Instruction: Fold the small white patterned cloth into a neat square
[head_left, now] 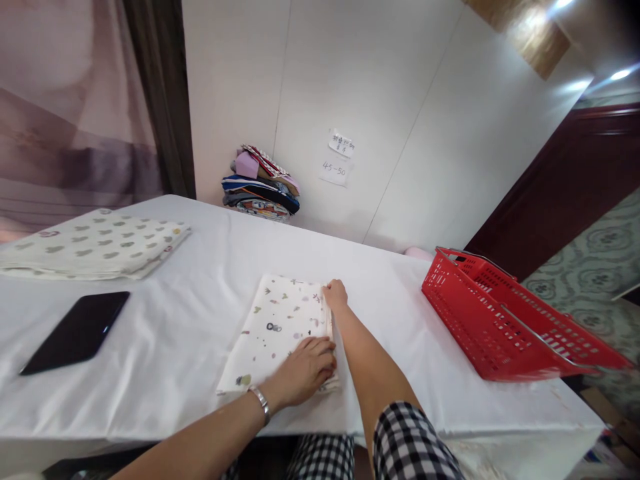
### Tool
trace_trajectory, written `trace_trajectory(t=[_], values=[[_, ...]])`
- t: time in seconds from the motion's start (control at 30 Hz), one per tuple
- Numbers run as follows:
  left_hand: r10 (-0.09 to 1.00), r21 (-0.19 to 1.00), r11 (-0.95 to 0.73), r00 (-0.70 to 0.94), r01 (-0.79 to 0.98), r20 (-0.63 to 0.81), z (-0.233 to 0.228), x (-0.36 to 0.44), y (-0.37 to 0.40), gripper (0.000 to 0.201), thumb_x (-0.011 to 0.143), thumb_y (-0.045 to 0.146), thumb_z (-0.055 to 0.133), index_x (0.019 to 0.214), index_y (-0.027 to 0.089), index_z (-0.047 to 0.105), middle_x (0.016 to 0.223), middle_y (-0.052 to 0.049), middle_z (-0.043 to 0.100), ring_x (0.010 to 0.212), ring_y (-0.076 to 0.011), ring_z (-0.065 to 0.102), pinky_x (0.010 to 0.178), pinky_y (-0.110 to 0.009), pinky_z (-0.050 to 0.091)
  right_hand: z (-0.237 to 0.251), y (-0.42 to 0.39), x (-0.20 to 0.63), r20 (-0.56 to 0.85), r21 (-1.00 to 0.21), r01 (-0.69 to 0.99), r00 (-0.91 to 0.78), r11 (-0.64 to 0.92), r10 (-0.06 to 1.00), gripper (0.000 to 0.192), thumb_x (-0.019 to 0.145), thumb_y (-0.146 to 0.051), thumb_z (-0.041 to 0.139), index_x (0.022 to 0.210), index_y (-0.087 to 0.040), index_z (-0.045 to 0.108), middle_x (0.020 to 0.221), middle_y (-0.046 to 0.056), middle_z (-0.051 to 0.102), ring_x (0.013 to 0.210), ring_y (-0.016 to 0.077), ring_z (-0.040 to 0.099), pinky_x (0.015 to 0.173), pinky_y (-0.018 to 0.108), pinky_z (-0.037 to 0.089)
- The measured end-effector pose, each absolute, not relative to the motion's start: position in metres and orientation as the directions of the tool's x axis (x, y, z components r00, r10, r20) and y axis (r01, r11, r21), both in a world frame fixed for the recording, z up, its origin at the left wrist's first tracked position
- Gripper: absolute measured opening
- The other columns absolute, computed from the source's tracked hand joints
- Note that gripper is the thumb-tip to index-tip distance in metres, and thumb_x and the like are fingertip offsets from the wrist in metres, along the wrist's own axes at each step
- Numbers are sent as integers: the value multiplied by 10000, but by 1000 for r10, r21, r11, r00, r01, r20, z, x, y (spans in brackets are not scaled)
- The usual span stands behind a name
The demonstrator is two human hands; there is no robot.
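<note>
Left hand is palm down on the near right part of a white folded cloth, fingers loosely spread and a little bent, tips by the cloth's right edge. It's just resting on top, not gripping as far as I can see. Right hand is curled up with the fingers closed on the cloth's far right corner.

The cloth looks a bit longer front to back than across, so its long axis runs away from the person, pretty much straight toward the wall. Narrow-looking end is the far one, and the layered edge is on the right. Most of it sits left of both hands, flat on the white table.

There's a silver band on the left wrist and a black-and-white checked sleeve on the right arm.

Further out: black tablet off to the left, another folded cloth with greenish prints beyond it, red basket on the right, and a pile of clothes past the far edge.
</note>
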State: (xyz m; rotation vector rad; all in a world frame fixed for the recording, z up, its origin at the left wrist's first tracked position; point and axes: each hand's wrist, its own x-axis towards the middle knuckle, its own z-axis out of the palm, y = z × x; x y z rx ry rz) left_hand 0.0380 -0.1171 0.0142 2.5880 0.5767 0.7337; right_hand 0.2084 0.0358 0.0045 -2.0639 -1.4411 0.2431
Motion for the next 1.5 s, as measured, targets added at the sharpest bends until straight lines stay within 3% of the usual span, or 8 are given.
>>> trace_trajectory(t=[0.2,0.37,0.6,0.73,0.93,1.07,1.2,1.5], values=[[491,476,-831,782,288,385,12,38,-117,116,875,188,479,910,230,581,1184,-29,559,1211,-199,424,1022,-403,309,-3,43,215,162,-644,718,466,-265,870,193,802,-230,446,713,-170,606,800,42,639,777,146,579,648,212,400],[496,483,-827,778,289,385,12,37,-117,118,873,191,484,916,236,584,1184,-21,558,1203,-194,429,1024,-403,308,-11,45,219,79,-672,670,489,-316,869,124,724,-219,523,670,-165,620,674,17,639,675,143,591,566,201,382],[498,487,-825,776,287,388,13,38,-117,119,857,160,495,901,230,580,1167,-25,560,1208,-187,425,1031,-389,305,-3,57,215,52,-664,665,496,-341,867,102,692,-213,580,747,-171,655,744,31,662,746,162,598,609,221,395],[499,486,-824,777,290,383,15,38,-117,105,863,179,494,893,230,581,1162,-31,563,1204,-191,431,1029,-393,312,-5,57,217,39,-680,639,520,-358,854,115,775,-188,542,790,-155,651,821,50,662,811,163,602,673,240,434],[497,478,-830,771,287,399,15,38,-118,113,867,183,489,903,233,584,1162,-23,568,1193,-187,442,1022,-387,320,-12,56,224,-47,-714,585,509,-385,859,243,881,-352,554,989,-140,599,958,39,625,816,141,606,730,318,509],[504,481,-825,771,297,389,17,38,-118,125,872,188,482,909,238,590,1166,-23,572,1186,-186,446,1023,-383,318,-12,54,227,-24,-739,578,491,-346,871,127,766,-196,583,838,-131,665,820,47,665,786,168,622,666,246,465],[509,490,-816,782,306,359,19,37,-118,146,870,196,484,943,247,599,1195,-20,561,1199,-194,436,1032,-398,310,-11,44,225,20,-753,588,469,-295,883,276,699,-149,538,946,-154,661,899,50,681,872,173,617,721,228,444],[488,475,-831,787,289,376,12,38,-116,145,878,204,469,948,240,591,1217,-24,547,1218,-197,417,1049,-413,295,-12,-13,214,-10,-788,574,351,-224,936,450,699,-200,564,1149,-187,566,832,6,680,775,164,623,706,241,452]])
